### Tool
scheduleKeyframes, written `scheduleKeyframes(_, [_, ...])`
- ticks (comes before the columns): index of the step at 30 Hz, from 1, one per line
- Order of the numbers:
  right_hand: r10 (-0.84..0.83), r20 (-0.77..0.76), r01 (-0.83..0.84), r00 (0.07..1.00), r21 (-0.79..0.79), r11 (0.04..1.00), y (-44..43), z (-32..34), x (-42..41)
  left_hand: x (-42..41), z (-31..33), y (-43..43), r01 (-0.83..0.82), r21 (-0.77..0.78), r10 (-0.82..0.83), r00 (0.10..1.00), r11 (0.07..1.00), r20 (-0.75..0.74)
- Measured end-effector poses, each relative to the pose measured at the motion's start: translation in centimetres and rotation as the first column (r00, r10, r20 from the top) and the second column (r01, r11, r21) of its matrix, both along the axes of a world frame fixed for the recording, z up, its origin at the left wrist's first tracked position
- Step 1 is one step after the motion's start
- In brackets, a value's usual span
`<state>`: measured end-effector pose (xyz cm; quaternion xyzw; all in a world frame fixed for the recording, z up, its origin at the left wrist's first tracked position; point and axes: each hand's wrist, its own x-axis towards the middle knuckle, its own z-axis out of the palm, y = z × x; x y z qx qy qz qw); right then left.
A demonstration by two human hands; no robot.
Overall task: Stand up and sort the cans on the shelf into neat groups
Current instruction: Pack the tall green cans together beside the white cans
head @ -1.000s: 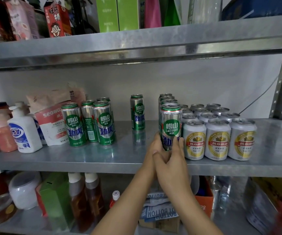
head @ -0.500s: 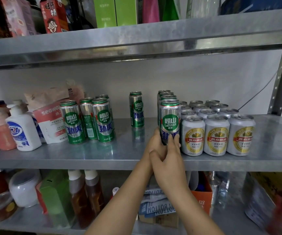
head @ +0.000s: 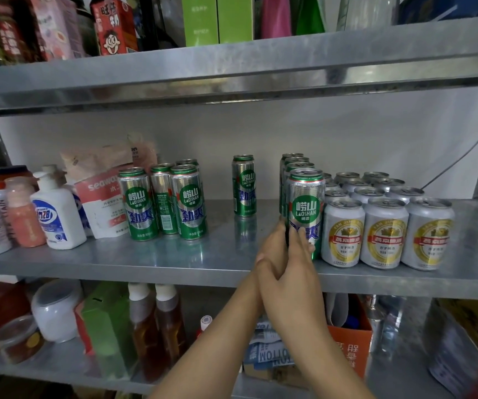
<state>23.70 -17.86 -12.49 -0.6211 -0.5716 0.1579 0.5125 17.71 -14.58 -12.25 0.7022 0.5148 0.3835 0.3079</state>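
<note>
Left cluster: four tall green cans [head: 163, 201] stand upright beside a white pouch [head: 104, 203] and bottles [head: 56, 214], apart from the main row; by the look of it, yet to be moved.
Lone can: one tall green can [head: 243, 185] stands alone mid-shelf, toward the back, also unsorted.
Hands: the left hand [head: 273, 249] and right hand [head: 289, 286] press together at the base of the front green can [head: 305, 208], fingers curled round its lower part.
Green row: that can heads a file of green cans [head: 292, 164] running back, touching the short cans.
Right block: short silver-and-gold cans [head: 384, 231] sit in tidy rows; this group appears finished.
Shelf: the metal shelf [head: 174, 260] shows bare space between groups.
Progress: roughly halfway, judging by the five strays.
</note>
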Motion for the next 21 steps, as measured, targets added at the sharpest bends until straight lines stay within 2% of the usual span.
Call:
scheduleKeyframes(1, [-0.002,-0.002,0.002,1.0,-0.001,1.0,0.1,0.0,0.2,0.2,-0.1,1.4,-0.018,-0.016,0.02,0.99,1.0,0.14])
scheduleKeyframes(2, [-0.004,-0.009,0.004,1.0,0.005,1.0,0.2,0.0,0.3,0.8,0.3,3.1,0.044,-0.025,-0.037,0.976,0.999,0.213])
scheduleKeyframes(3, [-0.008,-0.018,0.009,1.0,0.017,1.0,0.3,0.1,0.5,1.0,0.3,4.1,0.102,0.057,-0.113,0.963,0.993,0.243])
scheduleKeyframes(5, [-0.015,-0.028,0.017,0.999,0.049,0.999,0.4,0.1,0.6,1.4,-0.1,5.2,0.116,0.117,-0.135,0.976,0.986,0.17])
scheduleKeyframes(8, [-0.008,-0.031,0.01,0.999,0.082,0.997,0.4,0.1,0.4,2.4,0.1,4.7,0.145,0.03,-0.148,0.977,0.989,0.152])
scheduleKeyframes(10, [0.012,-0.039,-0.008,0.999,0.101,0.995,0.5,0.3,0.2,2.1,-0.2,4.4,0.156,0.051,-0.162,0.978,0.986,0.134])
scheduleKeyframes(12, [0.027,-0.042,-0.021,0.999,0.141,0.99,0.7,0.6,0.0,1.0,-0.2,4.1,0.145,0.017,-0.144,0.952,0.989,0.271])
scheduleKeyframes(13, [0.037,-0.047,-0.03,0.998,0.16,0.987,0.9,0.8,-0.2,-0.1,0.0,3.7,0.131,0.058,-0.142,0.95,0.99,0.278])
scheduleKeyframes(16, [0.085,-0.084,-0.068,0.993,0.188,0.98,2.3,1.7,-1.0,-3.2,0.3,5.1,0.001,0.158,-0.037,0.973,0.987,0.229])
scheduleKeyframes(21, [0.217,-0.152,-0.19,0.964,0.172,0.967,7.1,3.3,-3.7,-9.7,0.7,7.2,-0.304,0.192,0.2,0.883,0.933,0.424])
